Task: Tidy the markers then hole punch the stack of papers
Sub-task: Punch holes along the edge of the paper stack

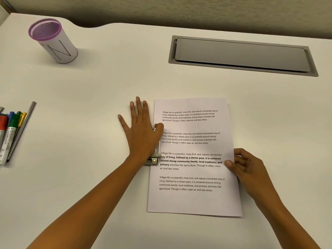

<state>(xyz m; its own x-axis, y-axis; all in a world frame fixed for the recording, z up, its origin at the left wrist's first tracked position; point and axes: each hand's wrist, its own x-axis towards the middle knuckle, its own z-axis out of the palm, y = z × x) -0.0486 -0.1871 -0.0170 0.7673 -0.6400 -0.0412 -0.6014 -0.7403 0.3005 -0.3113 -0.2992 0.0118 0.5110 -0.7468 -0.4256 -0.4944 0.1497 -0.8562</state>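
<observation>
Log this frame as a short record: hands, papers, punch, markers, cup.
left hand: flat, palm down on the hole punch
right hand: pinching the right edge of the papers
papers: left edge at the punch
markers: lying side by side at the desk's left edge
cup: upright, far left; contents not visible

Pretty soft, warm, even lighting over the pale table (89,90), only faint shadows under the cup (53,40) and the forearms, no real glare, wide-angle bending at the edges, and the markers (10,133) at far left look smeared and blurry.
</observation>
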